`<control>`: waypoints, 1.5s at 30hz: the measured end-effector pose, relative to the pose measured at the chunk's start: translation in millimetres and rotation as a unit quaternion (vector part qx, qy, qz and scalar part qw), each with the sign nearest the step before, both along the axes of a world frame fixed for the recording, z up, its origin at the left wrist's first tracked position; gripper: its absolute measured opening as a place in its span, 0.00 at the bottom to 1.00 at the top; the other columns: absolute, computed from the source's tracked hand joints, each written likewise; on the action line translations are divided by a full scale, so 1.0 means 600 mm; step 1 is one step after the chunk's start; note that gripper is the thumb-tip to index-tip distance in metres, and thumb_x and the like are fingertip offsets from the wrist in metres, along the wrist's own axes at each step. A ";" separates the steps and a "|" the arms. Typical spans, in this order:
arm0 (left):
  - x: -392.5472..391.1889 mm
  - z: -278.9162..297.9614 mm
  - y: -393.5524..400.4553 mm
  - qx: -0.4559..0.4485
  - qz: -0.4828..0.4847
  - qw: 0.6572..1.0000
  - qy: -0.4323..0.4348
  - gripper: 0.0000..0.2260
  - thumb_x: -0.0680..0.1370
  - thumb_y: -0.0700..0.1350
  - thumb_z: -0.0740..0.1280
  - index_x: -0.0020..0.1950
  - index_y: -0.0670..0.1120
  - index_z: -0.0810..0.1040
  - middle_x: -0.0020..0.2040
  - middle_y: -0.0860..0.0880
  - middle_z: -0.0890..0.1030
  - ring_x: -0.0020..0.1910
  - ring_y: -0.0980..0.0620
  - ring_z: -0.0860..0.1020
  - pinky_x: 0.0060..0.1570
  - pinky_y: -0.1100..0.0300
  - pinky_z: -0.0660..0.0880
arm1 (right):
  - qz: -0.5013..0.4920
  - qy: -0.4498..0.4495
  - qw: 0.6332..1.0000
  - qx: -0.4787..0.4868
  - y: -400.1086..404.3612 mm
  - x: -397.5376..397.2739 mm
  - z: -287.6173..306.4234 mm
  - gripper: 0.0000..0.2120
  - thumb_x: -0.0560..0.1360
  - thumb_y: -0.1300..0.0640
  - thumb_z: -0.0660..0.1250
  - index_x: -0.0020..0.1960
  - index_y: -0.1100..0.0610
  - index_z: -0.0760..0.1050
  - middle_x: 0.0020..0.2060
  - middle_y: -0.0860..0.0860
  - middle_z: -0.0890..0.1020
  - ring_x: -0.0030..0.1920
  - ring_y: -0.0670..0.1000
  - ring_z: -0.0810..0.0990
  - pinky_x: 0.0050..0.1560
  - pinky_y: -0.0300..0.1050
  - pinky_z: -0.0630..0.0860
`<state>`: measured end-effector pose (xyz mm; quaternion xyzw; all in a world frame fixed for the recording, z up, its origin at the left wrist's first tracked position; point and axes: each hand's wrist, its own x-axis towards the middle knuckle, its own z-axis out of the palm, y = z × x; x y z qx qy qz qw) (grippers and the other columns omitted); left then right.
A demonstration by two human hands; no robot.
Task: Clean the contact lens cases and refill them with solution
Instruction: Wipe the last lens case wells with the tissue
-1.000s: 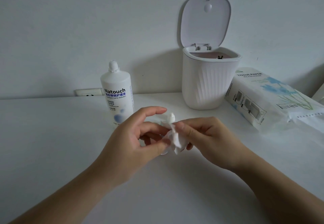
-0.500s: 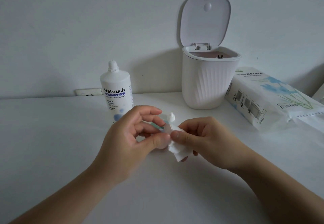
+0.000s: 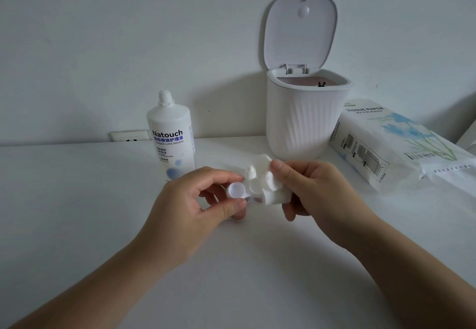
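The lens case point(image 3: 240, 190) is small, white and open, its 1 visible round well facing up toward the camera, pale and shiny inside. It sits above the tabletop, pinched at its left end, a crumpled white tissue point(image 3: 268, 183) pressed against its right half (that part is hidden). The solution bottle point(image 3: 171, 138), white with blue print, stands upright behind, capped.

A plain white table point(image 3: 77, 212) runs back to a pale wall. On it, left of centre, a white bottle of contact lens solution point(image 3: 171, 139) stands upright. To its right stands a ribbed white bin point(image 3: 305, 122) with its lid raised. Just beside the bin lies a pack of tissue paper point(image 3: 391, 145).
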<state>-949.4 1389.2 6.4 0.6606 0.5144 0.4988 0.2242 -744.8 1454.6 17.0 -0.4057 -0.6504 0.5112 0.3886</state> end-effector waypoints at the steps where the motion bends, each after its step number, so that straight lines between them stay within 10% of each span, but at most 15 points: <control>1: -0.001 -0.001 0.000 -0.007 -0.005 1.000 0.002 0.12 0.71 0.43 0.78 0.51 0.56 0.83 0.39 0.56 0.86 0.42 0.53 0.82 0.46 0.63 0.77 | -0.015 0.006 1.000 0.004 0.001 0.000 -0.001 0.19 0.79 0.43 0.65 0.39 0.52 0.85 0.22 0.56 0.78 0.24 0.49 0.65 0.26 0.36 0.64; 5: 0.000 -0.007 0.000 -0.033 -0.009 0.999 0.008 0.14 0.69 0.44 0.80 0.49 0.60 0.85 0.39 0.59 0.83 0.42 0.57 0.80 0.42 0.76 0.71 | 0.030 -0.018 0.999 0.029 -0.004 -0.003 -0.004 0.19 0.79 0.41 0.63 0.40 0.53 0.84 0.26 0.56 0.82 0.25 0.47 0.68 0.28 0.35 0.66; 11: -0.005 -0.006 0.005 -0.019 -0.003 1.000 0.003 0.14 0.69 0.48 0.78 0.52 0.61 0.83 0.38 0.57 0.86 0.42 0.55 0.82 0.46 0.68 0.76 | 0.132 -0.049 0.990 0.030 -0.003 0.002 -0.008 0.14 0.79 0.46 0.66 0.54 0.55 0.83 0.32 0.48 0.83 0.29 0.42 0.78 0.32 0.32 0.69; 38: -0.005 -0.012 0.009 0.109 -0.011 0.989 0.102 0.12 0.72 0.33 0.76 0.53 0.45 0.84 0.44 0.53 0.84 0.43 0.61 0.81 0.44 0.76 0.73 | 0.170 -0.098 0.980 0.001 -0.009 0.000 -0.008 0.11 0.78 0.50 0.67 0.40 0.54 0.81 0.32 0.57 0.84 0.29 0.51 0.76 0.32 0.40 0.68; 45: 0.006 -0.015 -0.001 0.099 0.029 0.993 0.050 0.10 0.67 0.43 0.81 0.43 0.46 0.82 0.40 0.54 0.82 0.41 0.55 0.80 0.38 0.76 0.69 | 0.125 -0.012 0.992 0.002 -0.006 -0.004 -0.011 0.13 0.78 0.51 0.67 0.41 0.59 0.81 0.30 0.54 0.82 0.29 0.51 0.78 0.31 0.41 0.69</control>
